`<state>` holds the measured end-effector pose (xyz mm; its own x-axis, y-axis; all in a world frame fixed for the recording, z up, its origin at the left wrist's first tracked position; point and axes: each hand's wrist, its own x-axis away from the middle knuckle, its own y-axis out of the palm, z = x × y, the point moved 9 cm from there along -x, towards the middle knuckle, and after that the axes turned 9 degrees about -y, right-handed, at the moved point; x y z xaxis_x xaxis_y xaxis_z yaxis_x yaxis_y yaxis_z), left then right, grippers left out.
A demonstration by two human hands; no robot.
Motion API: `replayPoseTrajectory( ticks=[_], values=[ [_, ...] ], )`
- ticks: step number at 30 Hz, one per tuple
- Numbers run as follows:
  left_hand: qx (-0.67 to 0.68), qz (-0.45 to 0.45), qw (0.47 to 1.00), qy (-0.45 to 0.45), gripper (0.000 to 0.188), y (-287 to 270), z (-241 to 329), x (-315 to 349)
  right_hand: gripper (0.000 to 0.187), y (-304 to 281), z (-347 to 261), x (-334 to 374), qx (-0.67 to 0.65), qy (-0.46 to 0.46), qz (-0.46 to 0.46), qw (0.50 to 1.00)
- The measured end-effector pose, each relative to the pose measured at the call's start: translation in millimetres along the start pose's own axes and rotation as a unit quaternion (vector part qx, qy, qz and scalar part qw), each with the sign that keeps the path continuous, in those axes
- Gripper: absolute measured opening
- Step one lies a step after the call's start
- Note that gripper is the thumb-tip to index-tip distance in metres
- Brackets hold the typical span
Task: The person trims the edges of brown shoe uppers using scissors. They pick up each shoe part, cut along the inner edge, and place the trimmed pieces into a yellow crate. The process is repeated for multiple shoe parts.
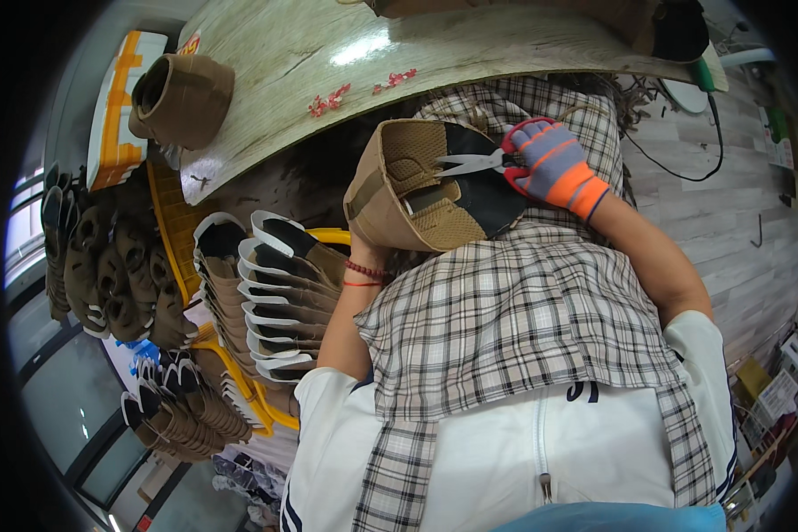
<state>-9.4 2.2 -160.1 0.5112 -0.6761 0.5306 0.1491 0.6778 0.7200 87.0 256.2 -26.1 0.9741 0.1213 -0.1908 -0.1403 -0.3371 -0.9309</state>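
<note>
A brown shoe upper (pixel 385 211) rests over my lap, its tan mesh lining and black inner part facing up. My left hand (pixel 369 252) holds it from the left side; its fingers are hidden behind the upper, and a red bead bracelet circles the wrist. In a grey and orange glove, my right hand (pixel 551 162) is closed around the red handles of a pair of scissors (pixel 472 164). The scissor blades are parted and point left over the inside of the upper. I cannot tell whether they touch the lining.
A wood-grain table (pixel 275 53) spans the top, with a finished-looking brown upper (pixel 186 99) at its left edge and small red scraps (pixel 330 100) on it. Stacked uppers (pixel 279 293) stand left of me by yellow chairs (pixel 248 399). A black cable (pixel 720 142) hangs at right.
</note>
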Motion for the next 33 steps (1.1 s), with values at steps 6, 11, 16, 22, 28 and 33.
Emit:
replayPoseTrajectory(
  ticks=[6, 11, 16, 22, 28, 33],
  values=[
    [-0.005, -0.004, 1.0, -0.003, 0.044, 2, 0, -3, 0.034, 9, -16, -21, 0.082, -0.052, -0.009, 0.995],
    [-0.002, -0.004, 1.0, 0.004, 0.045, 0, -1, -2, 0.033, 14, 9, -1, 0.067, 0.017, -0.039, 0.997],
    [0.0, -0.007, 1.0, 0.008, 0.045, 1, 0, -5, 0.03, -11, -15, -14, 0.033, -0.047, 0.053, 0.997],
    [-0.001, -0.007, 1.0, 0.013, 0.046, -1, 1, -8, 0.03, 25, 20, -3, 0.004, 0.021, -0.022, 1.0],
    [0.006, -0.002, 1.0, 0.019, 0.047, -8, 2, -7, 0.034, 8, 19, -1, 0.04, -0.026, 0.013, 0.999],
    [0.004, -0.001, 1.0, 0.021, 0.048, -8, 4, -8, 0.036, 7, 22, -3, 0.065, -0.033, 0.007, 0.997]
  ],
)
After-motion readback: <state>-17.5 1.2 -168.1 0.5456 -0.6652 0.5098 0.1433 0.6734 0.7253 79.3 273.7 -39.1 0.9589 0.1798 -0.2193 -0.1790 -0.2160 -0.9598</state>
